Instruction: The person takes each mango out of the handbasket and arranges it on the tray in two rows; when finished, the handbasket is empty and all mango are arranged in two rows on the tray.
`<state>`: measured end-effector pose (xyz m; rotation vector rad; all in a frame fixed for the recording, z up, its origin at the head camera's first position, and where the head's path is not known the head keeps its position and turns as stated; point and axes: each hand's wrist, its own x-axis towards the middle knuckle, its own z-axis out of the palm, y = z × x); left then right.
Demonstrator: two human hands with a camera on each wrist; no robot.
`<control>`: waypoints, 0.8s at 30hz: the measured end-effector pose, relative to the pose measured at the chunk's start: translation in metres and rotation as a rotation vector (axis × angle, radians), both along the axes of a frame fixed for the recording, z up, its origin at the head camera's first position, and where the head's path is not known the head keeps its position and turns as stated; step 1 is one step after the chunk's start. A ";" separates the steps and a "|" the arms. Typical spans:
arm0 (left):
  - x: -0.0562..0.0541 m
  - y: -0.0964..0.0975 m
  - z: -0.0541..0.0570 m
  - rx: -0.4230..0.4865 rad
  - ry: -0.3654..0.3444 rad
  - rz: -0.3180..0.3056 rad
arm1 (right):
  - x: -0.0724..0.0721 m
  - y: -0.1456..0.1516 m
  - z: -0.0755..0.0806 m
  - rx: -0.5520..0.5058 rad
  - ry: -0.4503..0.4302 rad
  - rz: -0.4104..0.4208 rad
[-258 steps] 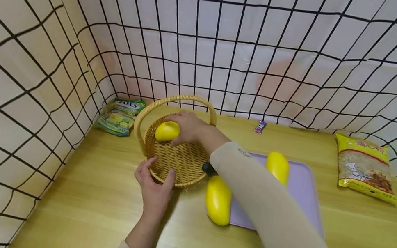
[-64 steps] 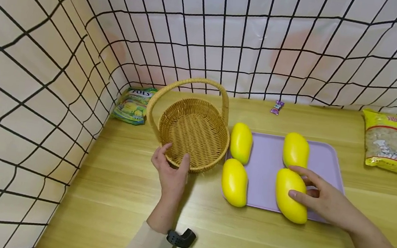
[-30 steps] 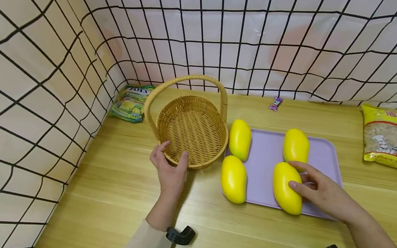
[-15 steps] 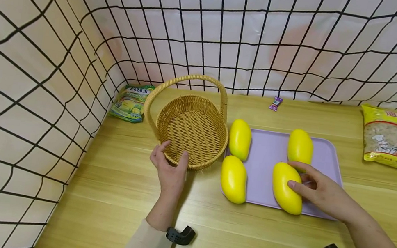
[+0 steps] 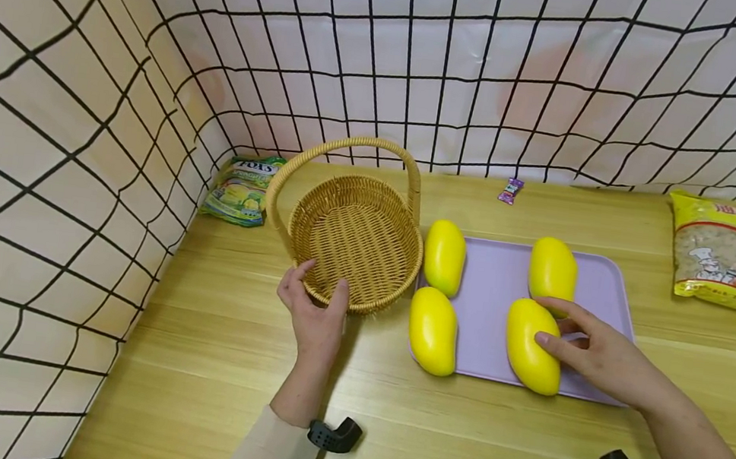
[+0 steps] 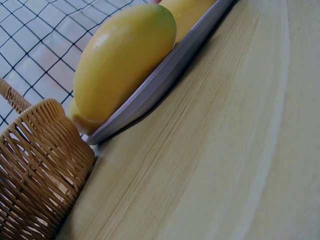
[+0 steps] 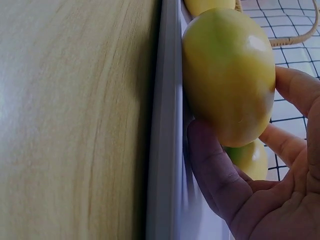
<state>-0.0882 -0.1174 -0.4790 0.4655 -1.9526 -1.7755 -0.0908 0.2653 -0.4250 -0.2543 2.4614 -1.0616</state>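
With thumb and fingers my right hand [image 5: 600,361] grips a yellow mango [image 5: 533,347] at the front right of a lilac tray [image 5: 484,316]. The right wrist view shows the thumb low on that mango [image 7: 230,75] and fingertips on its far side. Behind it lies another mango [image 5: 553,271]. Two more, a rear mango [image 5: 444,258] and a front mango [image 5: 433,332], lie along the tray's left edge. My left hand [image 5: 316,326] holds the front rim of a wicker basket [image 5: 359,244], thumb and fingers spread over it. That hand is outside the left wrist view.
A green candy bag [image 5: 243,190] stands behind the basket on the left. A small purple wrapped sweet [image 5: 511,190] lies near the back, and a yellow food packet [image 5: 733,259] at the right. Netting [image 5: 422,68] over white sheeting surrounds the wooden table [image 5: 451,446].
Earlier my right hand held a mango inside the basket; now it is at the tray. Since then the gripped mango shifted slightly left and back, and the one behind it was nudged slightly. The left hand stayed.
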 end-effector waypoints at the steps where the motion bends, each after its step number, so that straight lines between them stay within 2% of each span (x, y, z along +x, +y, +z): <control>1: 0.000 0.000 0.000 -0.001 0.000 0.000 | 0.000 0.000 0.000 0.002 0.004 0.001; 24: 0.000 0.001 0.002 0.011 0.000 -0.003 | 0.001 0.004 0.001 -0.005 0.019 -0.005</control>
